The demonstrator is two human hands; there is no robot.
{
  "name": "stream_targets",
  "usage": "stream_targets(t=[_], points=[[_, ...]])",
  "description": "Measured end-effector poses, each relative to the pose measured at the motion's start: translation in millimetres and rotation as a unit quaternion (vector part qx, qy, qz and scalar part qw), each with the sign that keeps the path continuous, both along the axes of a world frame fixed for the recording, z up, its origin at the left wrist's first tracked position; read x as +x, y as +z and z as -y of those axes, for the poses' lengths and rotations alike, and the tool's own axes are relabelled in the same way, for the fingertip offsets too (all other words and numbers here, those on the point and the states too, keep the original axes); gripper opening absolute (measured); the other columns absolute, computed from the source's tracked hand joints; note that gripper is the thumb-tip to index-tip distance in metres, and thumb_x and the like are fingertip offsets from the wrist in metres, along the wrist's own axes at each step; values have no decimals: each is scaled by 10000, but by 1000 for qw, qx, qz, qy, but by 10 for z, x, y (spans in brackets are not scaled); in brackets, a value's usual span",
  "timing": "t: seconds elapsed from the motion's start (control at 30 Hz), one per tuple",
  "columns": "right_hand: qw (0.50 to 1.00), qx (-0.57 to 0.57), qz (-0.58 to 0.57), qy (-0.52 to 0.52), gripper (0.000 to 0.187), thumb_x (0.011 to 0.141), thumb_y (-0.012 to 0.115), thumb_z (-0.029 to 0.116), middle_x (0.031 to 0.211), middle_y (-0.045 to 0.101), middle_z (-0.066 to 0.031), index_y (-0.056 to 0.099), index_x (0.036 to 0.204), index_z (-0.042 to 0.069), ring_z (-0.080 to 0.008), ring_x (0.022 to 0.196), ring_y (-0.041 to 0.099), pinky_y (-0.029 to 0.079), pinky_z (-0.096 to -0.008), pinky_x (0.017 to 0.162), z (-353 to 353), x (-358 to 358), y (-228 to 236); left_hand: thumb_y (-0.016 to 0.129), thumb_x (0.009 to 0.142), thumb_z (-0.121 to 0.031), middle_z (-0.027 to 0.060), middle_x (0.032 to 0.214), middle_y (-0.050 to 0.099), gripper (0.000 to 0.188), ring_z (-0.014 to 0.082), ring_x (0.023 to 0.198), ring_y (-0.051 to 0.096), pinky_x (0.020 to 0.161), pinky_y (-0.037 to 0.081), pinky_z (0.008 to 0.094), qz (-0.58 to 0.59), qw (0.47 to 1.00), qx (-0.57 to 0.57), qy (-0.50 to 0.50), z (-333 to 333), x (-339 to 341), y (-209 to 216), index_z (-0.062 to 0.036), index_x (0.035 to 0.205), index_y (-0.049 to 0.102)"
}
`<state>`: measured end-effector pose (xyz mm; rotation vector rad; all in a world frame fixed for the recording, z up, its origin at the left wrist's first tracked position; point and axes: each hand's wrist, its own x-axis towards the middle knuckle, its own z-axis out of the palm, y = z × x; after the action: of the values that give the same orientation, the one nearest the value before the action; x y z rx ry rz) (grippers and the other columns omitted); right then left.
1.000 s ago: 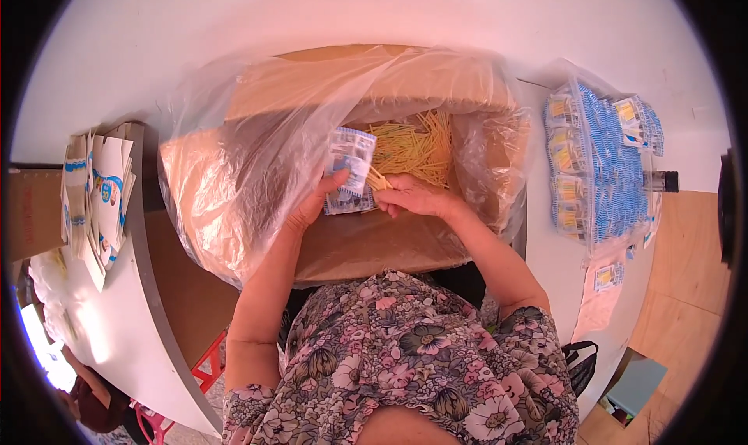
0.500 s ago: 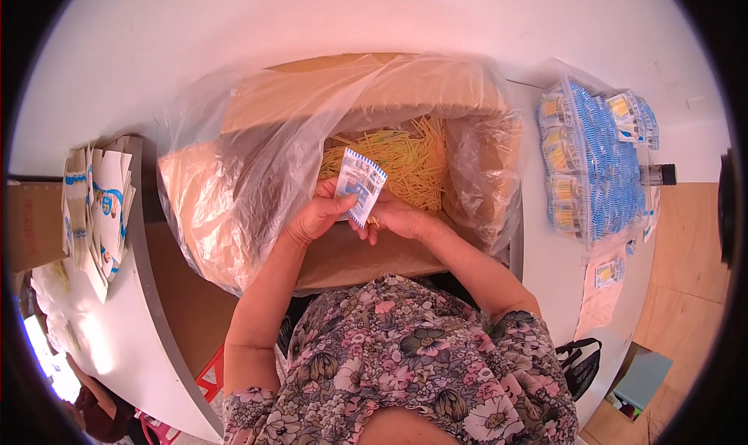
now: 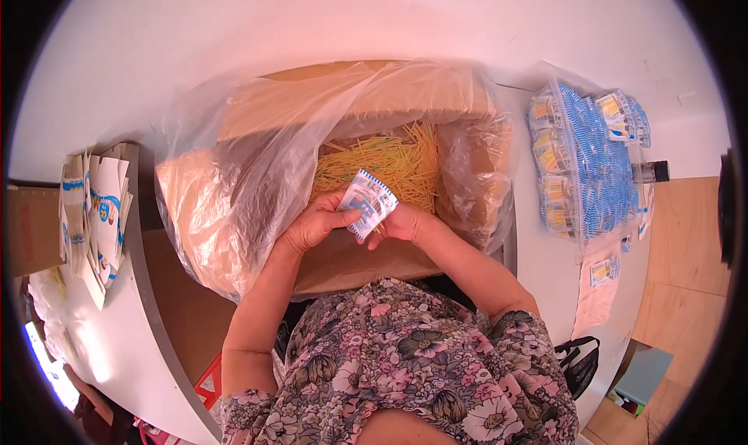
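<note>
My left hand (image 3: 315,224) pinches a small flat white-and-blue packet (image 3: 369,200) with striped edges, thumb on its front. Close beside it, partly behind the packet, my right hand (image 3: 401,223) has its fingers curled. A bit of yellow, apparently thin sticks (image 3: 380,228), shows at its fingertips; the rest of that grip is hidden. Both hands are over the near side of a large cardboard box (image 3: 269,106) lined with clear plastic (image 3: 222,219). Inside the box lies a heap of thin yellow sticks (image 3: 382,161).
On the right, a clear bin (image 3: 580,172) holds many blue-striped packets, with a dark-capped bottle (image 3: 661,171) beside it. A single packet (image 3: 604,271) lies on a pinkish strip (image 3: 596,309). Printed cartons (image 3: 105,211) are stacked on the left table (image 3: 125,336).
The packet and both hands have come slightly lower, toward me, and the packet has tilted further to the right. The left hand keeps its hold.
</note>
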<state>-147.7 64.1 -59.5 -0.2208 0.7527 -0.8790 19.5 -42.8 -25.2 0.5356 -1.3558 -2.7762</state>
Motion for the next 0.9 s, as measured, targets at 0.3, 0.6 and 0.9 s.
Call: stream_targets(t=[0.3,0.6,0.9], points=[[997,17,74,-18,339,845,539,245,920,626,-149,556,1061,-17,-277,764,643,549,-492,667,-5,-62,174,652,832,-217,34,1016,630,341,141,905,584,835,453,303,-16,996,55,70,41,-5,-88,-45,1117,576],[997,-47,-53,40,248,893,559,319,707,503,10,529,952,80,-101,578,499,472,-262,479,12,-37,126,664,811,-210,44,1084,613,405,161,1014,553,942,385,344,-21,994,61,92,8,-24,-77,-51,1165,550],[959,-87,-230,-140,190,931,511,278,812,538,-9,522,995,100,-135,719,546,479,-308,608,286,-373,11,686,774,-238,103,1204,551,520,245,1152,492,1018,325,386,-86,957,-8,276,96,-99,-133,-40,1218,502]])
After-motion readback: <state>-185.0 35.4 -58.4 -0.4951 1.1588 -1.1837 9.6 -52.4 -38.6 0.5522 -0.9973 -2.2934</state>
